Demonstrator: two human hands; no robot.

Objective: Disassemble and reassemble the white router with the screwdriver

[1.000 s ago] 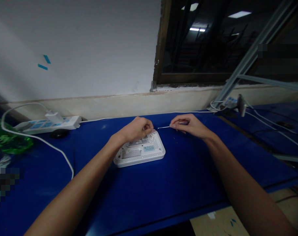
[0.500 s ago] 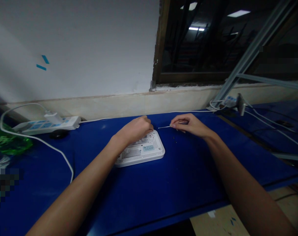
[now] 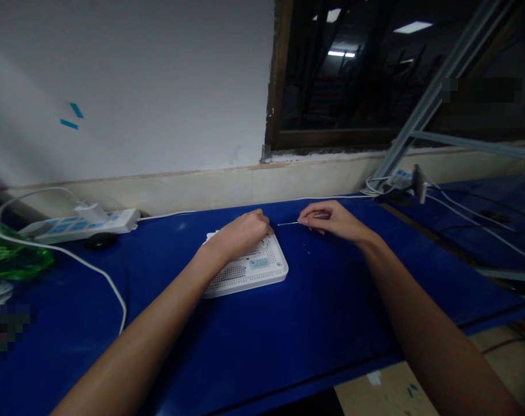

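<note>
A white router-like box (image 3: 267, 277) with vent holes and labels lies flat on the blue table. Over its far edge rests my left hand (image 3: 247, 232), fingers curled together at the far right corner; what they pinch, if anything, is hidden. To the right of the box, my right hand (image 3: 327, 218) is closed around a screwdriver (image 3: 288, 223). The thin metal shaft points left toward my left fingertips, a short gap from them, and the handle is mostly covered by my fingers. A few tiny screws (image 3: 306, 249), hard to make out, lie on the table below my right hand.
A white power strip (image 3: 126, 221) with a plugged-in charger and a white cable (image 3: 101, 268) lies at the left, beside a black round object (image 3: 101, 240) and green plastic (image 3: 17, 254). A phone on a stand (image 3: 419, 184) and metal framing (image 3: 412, 124) are at the right.
The view has shifted slightly. My left hand is a little lower and closer to the box's corner; my right hand keeps its hold on the screwdriver.
</note>
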